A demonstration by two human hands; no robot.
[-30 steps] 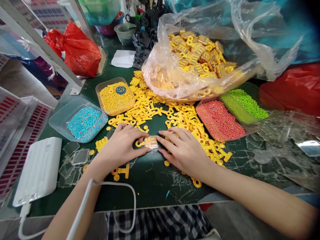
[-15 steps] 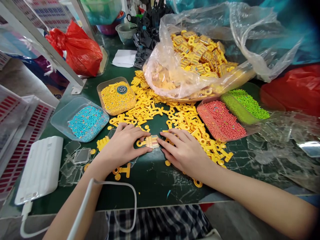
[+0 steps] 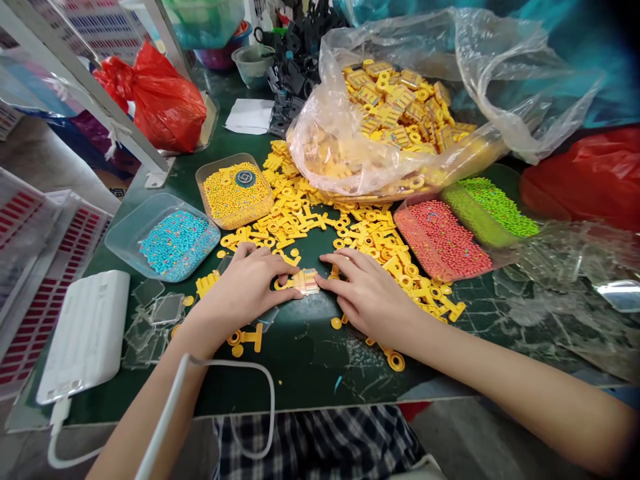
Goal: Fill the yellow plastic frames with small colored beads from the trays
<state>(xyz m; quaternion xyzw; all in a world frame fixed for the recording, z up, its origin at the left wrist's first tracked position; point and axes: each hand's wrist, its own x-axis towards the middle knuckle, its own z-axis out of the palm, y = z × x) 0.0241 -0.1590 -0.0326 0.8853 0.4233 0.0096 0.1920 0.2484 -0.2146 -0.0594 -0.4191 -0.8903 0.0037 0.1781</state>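
Between my hands, low over the green table, is a small yellow plastic piece (image 3: 306, 281) with a ring at one end and coloured rows across its flat part. My left hand (image 3: 255, 277) pinches its ring end between thumb and fingers. At its other end, the index fingertip of my right hand (image 3: 367, 293) touches or nearly touches the edge, the fingers stretched out and apart. Loose yellow ring-ended parts (image 3: 383, 243) lie spread behind and beside my right hand. Several clear plastic squares (image 3: 167, 310) lie left of my left wrist.
Tubs of blue beads (image 3: 173, 243), yellow beads (image 3: 235, 193), red beads (image 3: 445, 240) and green beads (image 3: 500, 207) flank the work spot. A clear bag (image 3: 320, 153) of yellow pieces stands behind. A white power bank (image 3: 87, 337) with a cable (image 3: 225, 363) is at left.
My right hand's fingers have shifted slightly, with the thumb drawn back from the piece. My left hand keeps its hold, and the view has moved a little.
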